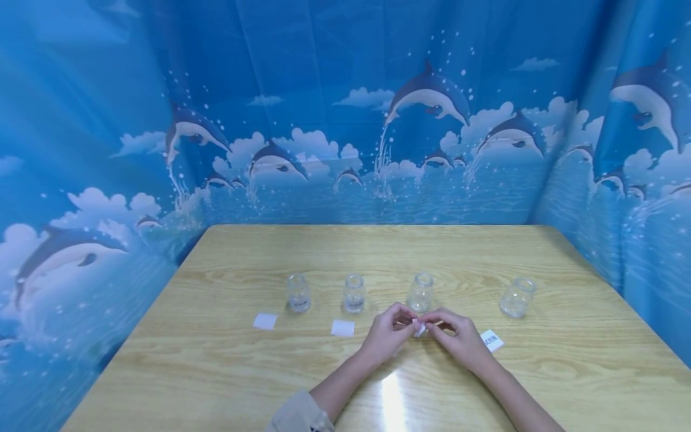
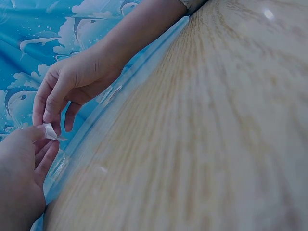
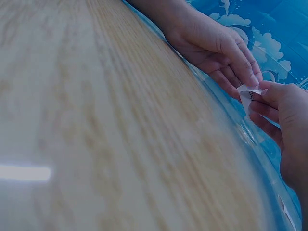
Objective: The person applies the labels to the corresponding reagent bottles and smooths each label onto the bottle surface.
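Observation:
Between the fingertips of both hands is a small white paper label (image 1: 420,328), bent, with dark print on part of it in the right wrist view. My left hand (image 1: 390,333) pinches its left side and my right hand (image 1: 457,340) its right side; the fingers hide much of it. Just beyond the hands stands a clear glass jar (image 1: 420,293), apart from them. To its left are two more glass jars, one (image 1: 354,294) nearer and one (image 1: 299,293) farther, each with dark print low on it. A fourth glass jar (image 1: 517,297) stands at the right.
A white card (image 1: 492,341) with dark printed characters lies beside my right hand. Two blank white paper pieces lie in front of the left jars, one (image 1: 342,327) and another (image 1: 265,321). The wooden table (image 1: 227,372) ends at a blue dolphin-print curtain (image 1: 324,72).

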A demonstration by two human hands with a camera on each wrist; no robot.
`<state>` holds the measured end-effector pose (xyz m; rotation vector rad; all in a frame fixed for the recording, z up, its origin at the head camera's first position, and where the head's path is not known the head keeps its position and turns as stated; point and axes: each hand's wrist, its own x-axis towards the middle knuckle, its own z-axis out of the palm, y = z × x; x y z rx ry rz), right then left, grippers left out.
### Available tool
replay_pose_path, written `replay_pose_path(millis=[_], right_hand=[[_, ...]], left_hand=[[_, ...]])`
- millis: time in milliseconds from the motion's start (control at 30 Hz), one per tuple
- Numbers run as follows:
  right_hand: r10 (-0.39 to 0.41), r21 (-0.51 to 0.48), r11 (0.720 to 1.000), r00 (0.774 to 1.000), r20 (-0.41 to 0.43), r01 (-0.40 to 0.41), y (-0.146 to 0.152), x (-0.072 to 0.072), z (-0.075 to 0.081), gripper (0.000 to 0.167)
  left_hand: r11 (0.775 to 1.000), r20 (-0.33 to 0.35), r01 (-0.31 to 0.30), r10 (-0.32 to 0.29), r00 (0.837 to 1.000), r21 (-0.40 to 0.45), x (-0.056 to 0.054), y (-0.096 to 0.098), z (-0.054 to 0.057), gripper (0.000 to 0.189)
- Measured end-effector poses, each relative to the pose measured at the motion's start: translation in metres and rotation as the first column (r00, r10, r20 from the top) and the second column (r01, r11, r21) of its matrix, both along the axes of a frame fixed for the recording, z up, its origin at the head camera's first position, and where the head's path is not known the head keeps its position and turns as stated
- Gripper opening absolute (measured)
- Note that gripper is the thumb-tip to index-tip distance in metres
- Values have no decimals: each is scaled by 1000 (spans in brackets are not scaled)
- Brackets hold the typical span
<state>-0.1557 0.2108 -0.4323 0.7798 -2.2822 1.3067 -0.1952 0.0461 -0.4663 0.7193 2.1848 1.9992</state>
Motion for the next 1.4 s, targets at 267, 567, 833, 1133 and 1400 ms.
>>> replay_pose_path(millis=[267, 567, 833, 1133, 1400], right_hand=[[-66, -7, 998, 998, 21, 66, -4, 4, 8, 20], [-178, -18, 984, 982, 56, 180, 8, -9, -17, 19], [-211, -33, 976, 972, 100, 215, 16, -15, -27, 17], [-205, -54, 975, 970, 129, 214, 25, -15, -22, 14], [-207, -111, 966, 958, 201, 232, 38, -15, -19, 13]], left_hand=[[995, -163, -97, 98, 982, 13, 9, -3, 20, 12], [982, -131, -189, 191, 973, 24, -1, -1, 4, 13], [962, -99, -273, 274, 957, 23, -4, -2, -1, 13], [941, -72, -336, 339, 938, 52, -6, -3, -1, 13], [947, -63, -317, 313, 948, -56, -6, -6, 0, 11]])
